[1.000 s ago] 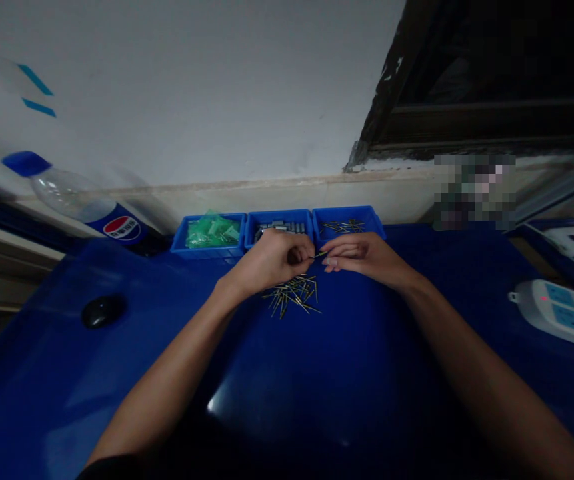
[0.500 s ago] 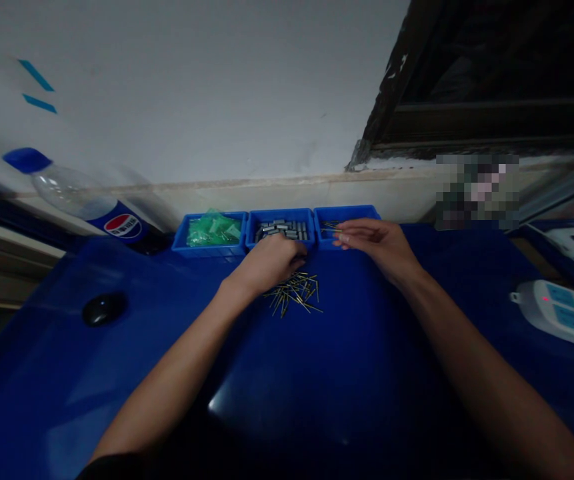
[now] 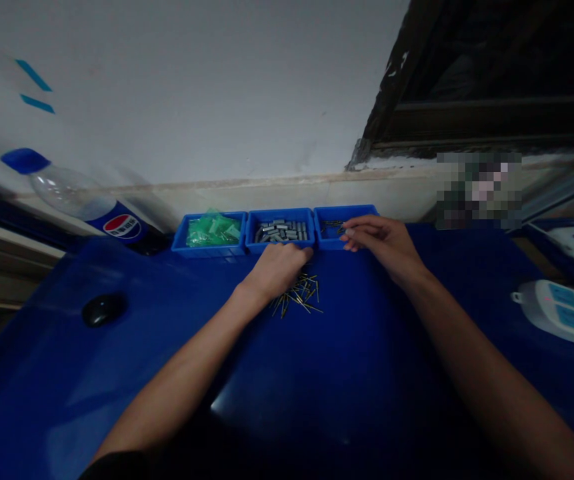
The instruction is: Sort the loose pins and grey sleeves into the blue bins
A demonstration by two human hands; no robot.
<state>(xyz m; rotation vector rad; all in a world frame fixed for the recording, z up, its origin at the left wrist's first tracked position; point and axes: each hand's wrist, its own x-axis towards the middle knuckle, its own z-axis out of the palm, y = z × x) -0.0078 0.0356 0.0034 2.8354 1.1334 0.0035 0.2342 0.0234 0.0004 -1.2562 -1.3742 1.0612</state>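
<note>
My left hand (image 3: 281,268) is over the near side of the middle blue bin, its fingers curled down beside a loose pile of thin brass-coloured pins (image 3: 301,293) on the table. Its fingertips are hidden, so what they hold does not show. My right hand (image 3: 381,243) reaches over the right blue bin (image 3: 324,244), thumb and fingers pinched together; anything between them is too small to make out. A few thin pins (image 3: 331,225) lie inside that bin. Short silver metal cylinders (image 3: 281,231) fill much of the middle blue bin (image 3: 253,245).
The left blue bin (image 3: 181,249) holds green plastic packets (image 3: 213,229). A large Pepsi bottle (image 3: 87,207) leans at the left, with a black mouse (image 3: 101,310) in front of it. A white power strip (image 3: 561,310) lies at the right. A wall (image 3: 217,100) rises behind the bins.
My left hand has moved slightly right and nearer to me, uncovering more of the middle bin. My right hand has drawn slightly right, still pinched, over the right bin.
</note>
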